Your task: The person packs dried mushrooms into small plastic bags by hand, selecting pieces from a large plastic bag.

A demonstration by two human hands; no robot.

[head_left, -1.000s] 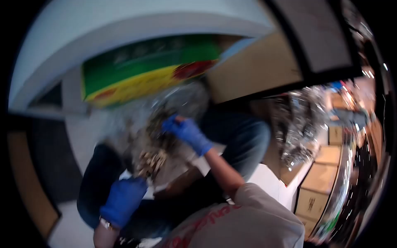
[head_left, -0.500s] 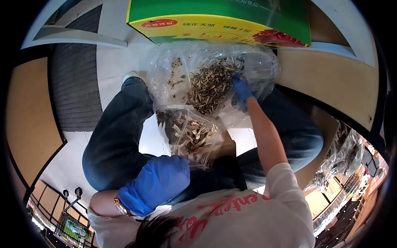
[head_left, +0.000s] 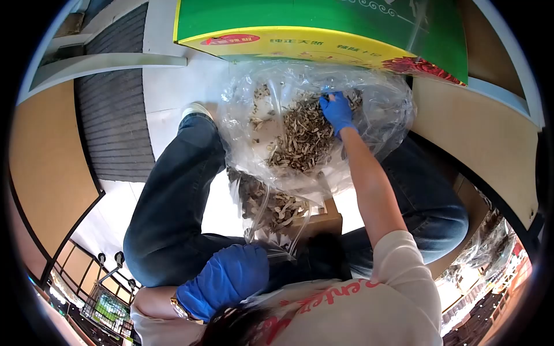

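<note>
The blue-gloved right hand (head_left: 339,112) is among brown, shredded pieces (head_left: 303,137) in a large, clear plastic bag (head_left: 385,115), far centre; the blue-gloved left hand (head_left: 234,277) lies near left. I cannot tell either hand's grip.

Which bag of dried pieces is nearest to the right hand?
The larger clear bag, nearer the green-and-yellow box; the smaller bag lies nearer the left hand.

Grn box (head_left: 311,18): "纯正天然"; tee (head_left: 369,311): "enter"
</note>
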